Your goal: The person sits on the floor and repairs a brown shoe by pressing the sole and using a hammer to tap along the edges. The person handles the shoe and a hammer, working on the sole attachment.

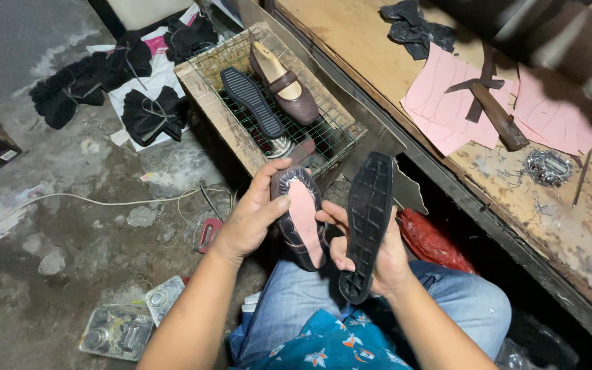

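Over the person's lap, above blue jeans (323, 294) and a floral cloth (323, 349), both hands are closed around shoe parts. The left hand (251, 219) wraps a dark brown shoe upper (299, 212) turned bottom-up, thumb pressed on its rim; the underside shows a smooth pink insole framed by puckered leather. The right hand (378, 257) grips a black rubber sole (366, 223), long and flat, moulded with a raised grid tread, held upright just beside the upper.

Just beyond the hands stands a wire-mesh cage (323, 130) framed in rough wood; on top lie a second ribbed black sole (251, 101) and a brown strapped shoe (286, 85) on a pale last. To the right runs a scarred plywood bench (351, 34) carrying pink paper patterns (440, 103), a hammer (498, 116) and a scatter of small nails (546, 166). The floor (70, 240) is stained grey concrete, with a white cord (104, 201) trailing across it and bundles of black uppers (90, 75) farther off.
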{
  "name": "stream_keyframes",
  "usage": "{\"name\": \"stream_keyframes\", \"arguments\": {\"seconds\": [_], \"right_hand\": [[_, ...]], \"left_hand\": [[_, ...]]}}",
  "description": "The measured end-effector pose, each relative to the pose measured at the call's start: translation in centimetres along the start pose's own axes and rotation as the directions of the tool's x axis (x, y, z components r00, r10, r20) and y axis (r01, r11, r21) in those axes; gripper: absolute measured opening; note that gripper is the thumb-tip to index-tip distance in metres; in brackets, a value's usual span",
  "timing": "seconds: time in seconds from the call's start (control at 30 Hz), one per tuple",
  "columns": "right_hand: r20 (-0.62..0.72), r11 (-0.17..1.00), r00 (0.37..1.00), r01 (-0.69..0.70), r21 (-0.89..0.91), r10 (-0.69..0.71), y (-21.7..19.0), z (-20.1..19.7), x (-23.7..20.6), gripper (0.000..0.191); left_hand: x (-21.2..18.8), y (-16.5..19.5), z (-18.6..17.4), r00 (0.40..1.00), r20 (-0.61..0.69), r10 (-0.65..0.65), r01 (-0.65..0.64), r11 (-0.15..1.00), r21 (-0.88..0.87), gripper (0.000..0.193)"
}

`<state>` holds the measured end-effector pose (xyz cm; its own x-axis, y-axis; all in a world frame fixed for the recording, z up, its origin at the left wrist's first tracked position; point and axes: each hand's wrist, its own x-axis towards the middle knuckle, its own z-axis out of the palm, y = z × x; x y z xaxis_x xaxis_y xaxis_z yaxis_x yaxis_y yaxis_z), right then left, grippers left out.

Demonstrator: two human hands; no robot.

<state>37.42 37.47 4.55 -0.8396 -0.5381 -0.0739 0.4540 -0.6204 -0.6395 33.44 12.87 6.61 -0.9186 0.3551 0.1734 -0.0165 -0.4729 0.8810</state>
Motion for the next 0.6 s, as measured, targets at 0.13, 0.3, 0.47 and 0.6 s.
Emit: {"name": "stream_keyframes", "arguments": {"seconds": [0.13,0.3,0.47,0.6], "right_hand": [[-0.028,0.997,0.998,0.057,-0.041,-0.059,0.6,-1.0,0.1,0.086],[0.05,0.976,0.978,0.208,-0.063,-0.205,1.0,-1.3,-1.3,0.04],[-0.139,0.965,0.972,0.157,-0.21,-0.189,1.6,-0.9,-2.0,0.049],[-0.092,0.942,0.985,0.112,-0.316,-0.147,2.5,-1.0,-1.1,0.048]], "left_hand": [[0.0,-0.1,0.6,0.999,-0.033,0.02,-0.018,0.998,0.059,0.052],[-0.5,0.5,1.6,0.996,0.01,0.091,-0.091,0.974,0.209,0.068],[-0.8,1.0,1.9,0.996,0.04,0.075,-0.077,0.995,0.064,0.074],[-0.8,1.2,2.2,0.999,0.026,0.045,-0.045,0.999,-0.022,0.087]]}}
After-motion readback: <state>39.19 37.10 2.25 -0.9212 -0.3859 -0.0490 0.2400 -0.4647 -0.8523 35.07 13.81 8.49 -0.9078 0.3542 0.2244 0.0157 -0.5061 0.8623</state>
